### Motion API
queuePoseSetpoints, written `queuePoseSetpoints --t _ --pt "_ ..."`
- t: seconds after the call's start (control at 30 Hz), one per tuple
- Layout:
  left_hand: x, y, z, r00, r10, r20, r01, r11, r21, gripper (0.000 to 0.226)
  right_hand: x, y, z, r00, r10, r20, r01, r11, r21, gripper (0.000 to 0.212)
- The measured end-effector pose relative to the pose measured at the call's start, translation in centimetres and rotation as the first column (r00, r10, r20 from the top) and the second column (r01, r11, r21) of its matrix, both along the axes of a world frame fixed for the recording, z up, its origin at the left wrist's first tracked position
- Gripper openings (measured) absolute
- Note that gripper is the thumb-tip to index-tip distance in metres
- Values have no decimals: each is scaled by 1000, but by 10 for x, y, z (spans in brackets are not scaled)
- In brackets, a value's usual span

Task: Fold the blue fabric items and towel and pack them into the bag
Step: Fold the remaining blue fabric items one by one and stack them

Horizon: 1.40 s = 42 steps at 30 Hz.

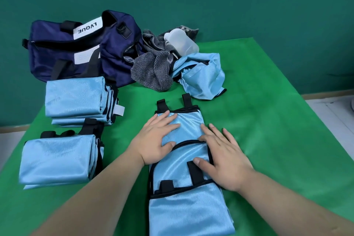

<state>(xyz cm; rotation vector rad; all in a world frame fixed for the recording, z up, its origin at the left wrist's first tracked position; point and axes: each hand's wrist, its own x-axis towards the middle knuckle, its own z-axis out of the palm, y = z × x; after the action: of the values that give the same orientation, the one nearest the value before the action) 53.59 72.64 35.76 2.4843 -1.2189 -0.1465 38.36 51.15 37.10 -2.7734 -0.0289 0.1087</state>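
1. Green-covered counter (277, 130): carries everything.
2. Navy blue fabric duffel bag (57, 51): zip gaping, apparently ready for packing.
3. Long light-blue fabric strip with black trim (191, 214): nearer than the bag, to its right.
4. Two folded light-blue stacks (74, 97) (55, 161): just in front of the bag, probably staged.
5. Grey striped towel (151, 71) and crumpled light-blue piece (203, 76): right of the bag, unfolded.
6. Left hand (157, 140) and right hand (226, 159): flat, fingers spread, pressing the strip, likely smoothing it before folding.
7. Translucent plastic bottle (182, 43): on the towel.

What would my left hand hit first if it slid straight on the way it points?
The left hand would probably meet the black strap at the far end of the blue cloth it presses, then the crumpled blue heap.
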Motion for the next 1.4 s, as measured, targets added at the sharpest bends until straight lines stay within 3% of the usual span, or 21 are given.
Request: queuePoseSetpoints --t 0.13,0.27,0.37,0.77,0.9,0.97,1.1,1.23,1.3,1.4 --pt "0 -1 -1 1000 -2 28 1 1000 15 63 14 -7 10 998 60 0 -59 991 117 61" --pt "-1 0 -3 999 -5 39 5 1000 -3 62 55 -17 13 989 150 10 -150 987 58 45" --pt "-2 1 -3 999 -1 37 2 1000 -28 62 72 -24 7 986 168 -19 -169 985 -23 43" --pt "7 1 -7 997 22 -72 -30 993 -113 62 77 -29 -4 989 148 4 -148 989 -1 48" --pt "0 8 -3 983 61 -175 -103 965 -241 46 63 -30 -1 998 52 35 -57 981 188 50" --pt "-10 14 0 942 105 -318 -215 918 -334 40 42 -29 0 998 -50 36 37 949 314 52" --pt "-57 37 9 842 139 -521 -375 845 -382 55 -22 -21 -4 993 -115 26 96 920 379 51" --pt "-127 69 15 797 187 -575 -456 810 -369 31 -77 -2 3 965 -242 97 135 781 609 36" --pt "-156 81 13 811 226 -540 -458 819 -345 34 -96 6 5 953 -268 144 154 833 532 34" --pt "-184 88 11 855 298 -425 -445 843 -303 33 -108 18 6 978 -180 109 140 944 299 46"
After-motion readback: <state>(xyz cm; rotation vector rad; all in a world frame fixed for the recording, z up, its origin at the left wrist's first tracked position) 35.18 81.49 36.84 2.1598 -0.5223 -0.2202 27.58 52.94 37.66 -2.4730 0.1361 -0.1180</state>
